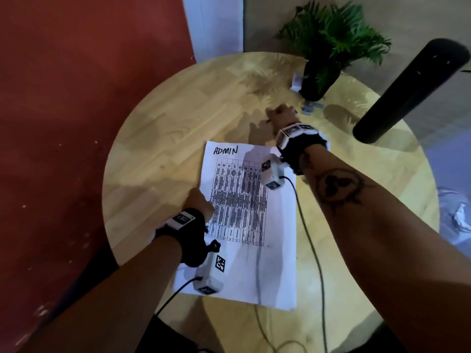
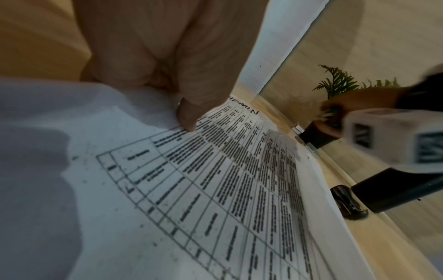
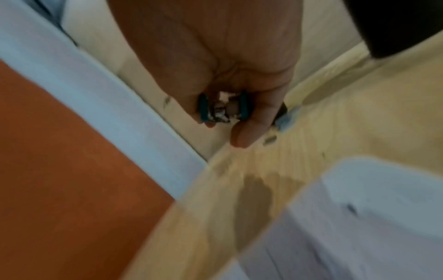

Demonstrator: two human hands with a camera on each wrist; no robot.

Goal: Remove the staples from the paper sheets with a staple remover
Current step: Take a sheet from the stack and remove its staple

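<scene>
Two hands: both over the round table [image 1: 158, 138], the left one near its front edge, the right one toward the far edge.
Head view, sheets: the paper sheets [image 1: 277, 263] lie near the table's front edge, long axis running front to far edge, the handwritten heading at the far end.
Head view, left hand: the left hand [image 1: 201, 201] rests on the sheets' left edge, fingers hidden from here.
Head view, right hand: the right hand [image 1: 281, 113] is beyond the sheets' far right corner, near the potted plant [image 1: 328, 47]; a small heap of loose bits [image 1: 311, 108] lies just beside it.
Left wrist view: the left hand's fingers are curled under, one fingertip [image 2: 188, 121] pressing the printed page down; it holds nothing.
Right wrist view: blurred, but the right hand's thumb and fingers pinch a blue-sided staple remover [image 3: 221, 109] with metal between its sides.
Relation that matters: judging from this, the sheets lie back toward the front edge from the tool hand, so the right hand would have to return along their long axis to the heading end.
Staples: none can be made out on the paper.
</scene>
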